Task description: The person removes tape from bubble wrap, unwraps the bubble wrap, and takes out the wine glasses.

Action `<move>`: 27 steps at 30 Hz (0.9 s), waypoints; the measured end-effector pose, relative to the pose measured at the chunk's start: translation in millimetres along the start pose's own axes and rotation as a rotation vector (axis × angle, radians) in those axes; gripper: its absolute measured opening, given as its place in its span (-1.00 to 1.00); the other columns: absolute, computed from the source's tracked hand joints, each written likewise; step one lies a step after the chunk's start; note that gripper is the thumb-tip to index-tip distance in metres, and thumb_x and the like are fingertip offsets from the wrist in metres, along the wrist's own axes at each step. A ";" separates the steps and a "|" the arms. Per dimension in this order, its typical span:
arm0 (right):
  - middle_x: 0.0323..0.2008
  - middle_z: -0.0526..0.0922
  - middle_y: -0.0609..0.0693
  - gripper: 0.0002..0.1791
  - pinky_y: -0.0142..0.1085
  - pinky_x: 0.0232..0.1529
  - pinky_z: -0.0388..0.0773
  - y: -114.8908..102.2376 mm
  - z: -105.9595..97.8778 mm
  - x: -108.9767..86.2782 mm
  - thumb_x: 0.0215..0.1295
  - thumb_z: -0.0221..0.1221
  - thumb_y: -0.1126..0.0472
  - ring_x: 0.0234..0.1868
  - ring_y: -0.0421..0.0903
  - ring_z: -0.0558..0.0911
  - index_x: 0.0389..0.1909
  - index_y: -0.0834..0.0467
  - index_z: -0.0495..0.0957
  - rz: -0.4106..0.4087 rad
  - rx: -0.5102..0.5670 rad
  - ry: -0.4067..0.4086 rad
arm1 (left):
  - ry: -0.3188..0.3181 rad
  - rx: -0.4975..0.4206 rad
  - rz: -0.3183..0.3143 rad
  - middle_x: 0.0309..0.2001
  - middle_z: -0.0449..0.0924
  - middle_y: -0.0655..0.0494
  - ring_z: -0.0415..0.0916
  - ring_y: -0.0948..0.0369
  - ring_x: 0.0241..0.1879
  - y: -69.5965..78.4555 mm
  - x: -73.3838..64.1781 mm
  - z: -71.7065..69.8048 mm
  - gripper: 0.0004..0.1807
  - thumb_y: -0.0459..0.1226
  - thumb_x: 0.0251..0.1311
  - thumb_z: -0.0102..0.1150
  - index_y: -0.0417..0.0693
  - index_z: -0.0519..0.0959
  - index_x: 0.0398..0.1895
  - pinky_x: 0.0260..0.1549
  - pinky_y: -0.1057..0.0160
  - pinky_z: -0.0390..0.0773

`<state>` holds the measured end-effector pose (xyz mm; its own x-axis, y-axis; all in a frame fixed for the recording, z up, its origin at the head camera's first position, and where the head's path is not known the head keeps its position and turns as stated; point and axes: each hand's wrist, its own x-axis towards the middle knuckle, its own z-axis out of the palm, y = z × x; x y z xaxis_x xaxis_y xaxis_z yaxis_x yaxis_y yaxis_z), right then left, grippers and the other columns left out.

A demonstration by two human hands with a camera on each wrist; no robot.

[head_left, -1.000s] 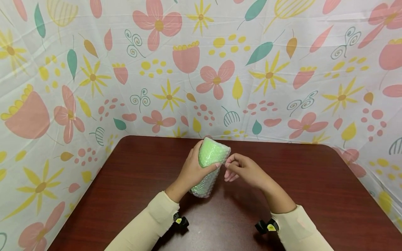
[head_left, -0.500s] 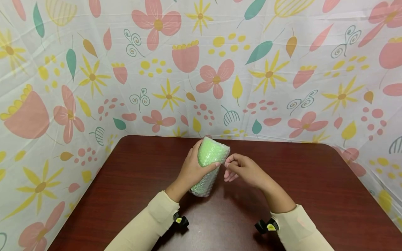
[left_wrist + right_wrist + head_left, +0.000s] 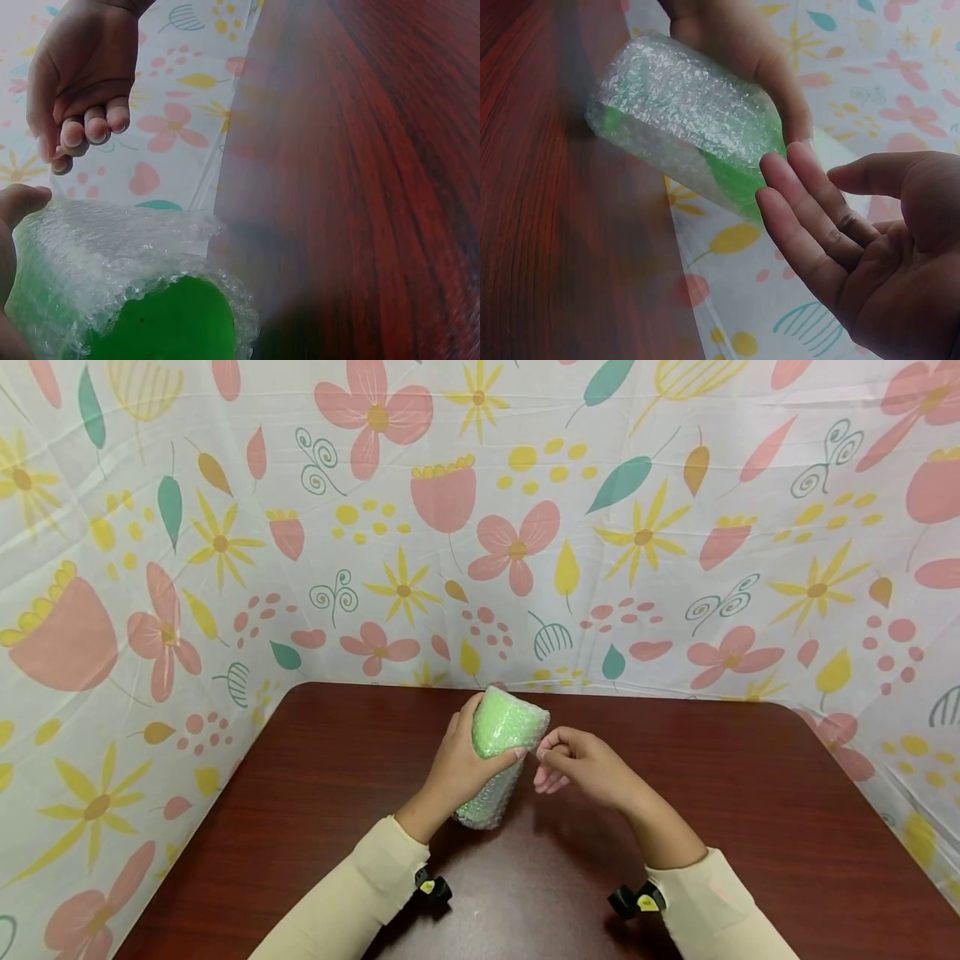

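Floral sheeting (image 3: 517, 553) hangs behind a reddish-brown table (image 3: 712, 793).

Behind the green cylinder (image 3: 498, 727), the fingertips of the left hand (image 3: 459, 760), thumb apart, are hidden in the head view; the left wrist view cuts that hand off at its left edge. The clear film (image 3: 838, 154) pinched by the right hand (image 3: 588, 768) is too faint to tell as tape or bubble wrap (image 3: 491, 802). Both sleeves (image 3: 337, 897) leave the head view's bottom, where the yellow labels (image 3: 648, 903) are unreadably small.
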<state>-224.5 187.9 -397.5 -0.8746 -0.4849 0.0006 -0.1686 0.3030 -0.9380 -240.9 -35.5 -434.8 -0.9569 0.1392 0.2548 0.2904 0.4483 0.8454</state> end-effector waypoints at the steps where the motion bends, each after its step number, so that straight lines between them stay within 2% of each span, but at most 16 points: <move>1: -0.36 0.72 0.28 -0.73 -0.03 -0.24 0.73 -0.1 -0.1 0.0 0.55 0.02 0.24 -0.31 0.09 0.78 -0.05 0.43 0.41 0.002 -0.001 0.000 | 0.001 0.001 0.001 0.29 0.33 0.02 0.47 0.09 0.06 -0.3 0.1 0.2 0.09 0.20 -0.03 0.49 0.47 0.05 0.55 -0.03 0.03 0.57; 5: -0.36 0.73 0.28 -0.72 0.00 -0.23 0.72 -0.9 -0.5 0.0 0.55 0.03 0.23 -0.31 0.08 0.78 -0.05 0.43 0.41 0.007 -0.003 -0.002 | 0.009 0.017 0.012 0.31 0.32 -0.01 0.47 0.07 0.06 -1.5 0.2 0.5 0.12 0.20 -0.02 0.48 0.36 0.05 0.58 -0.02 0.01 0.57; 11: -0.36 0.73 0.27 -0.74 0.04 -0.22 0.71 -2.3 0.0 -0.3 0.55 0.03 0.23 -0.31 0.09 0.78 -0.07 0.41 0.41 -0.002 -0.010 -0.006 | 0.015 0.037 0.011 0.33 0.30 -0.02 0.48 0.05 0.07 -2.6 0.3 0.3 0.14 0.20 -0.01 0.48 0.34 0.03 0.59 -0.01 -0.01 0.57; 18: -0.40 0.70 0.24 -0.72 0.17 -0.17 0.67 -1.4 1.1 -1.0 0.56 0.05 0.21 -0.31 0.07 0.78 -0.05 0.41 0.41 -0.042 0.015 -0.020 | 0.026 0.065 0.027 0.33 0.30 -0.04 0.48 0.04 0.07 -3.5 0.1 1.7 0.14 0.17 -0.01 0.50 0.28 0.04 0.59 -0.01 -0.01 0.57; 21: -0.43 0.68 0.23 -0.73 0.15 -0.17 0.67 -2.0 1.6 -1.7 0.54 0.08 0.20 -0.32 0.05 0.78 -0.08 0.38 0.41 -0.060 0.024 -0.023 | 0.042 0.095 0.051 0.32 0.31 -0.07 0.49 0.03 0.05 -3.9 -0.3 2.2 0.14 0.16 0.00 0.50 0.26 0.04 0.60 -0.03 0.00 0.57; 27: -0.46 0.66 0.23 -0.75 -0.03 -0.21 0.72 -1.7 2.4 -1.3 0.53 0.09 0.21 -0.34 0.04 0.78 -0.13 0.38 0.41 -0.079 0.005 -0.011 | 0.071 0.122 0.080 0.29 0.34 -0.08 0.51 0.02 0.03 -4.5 0.1 3.0 0.14 0.14 0.00 0.51 0.17 0.06 0.59 -0.04 -0.01 0.58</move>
<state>-222.0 186.0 -396.7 -0.8536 -0.5160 0.0709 -0.2344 0.2590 -0.9370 -242.2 -34.9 -440.0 -0.9272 0.1179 0.3557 0.3601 0.5428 0.7587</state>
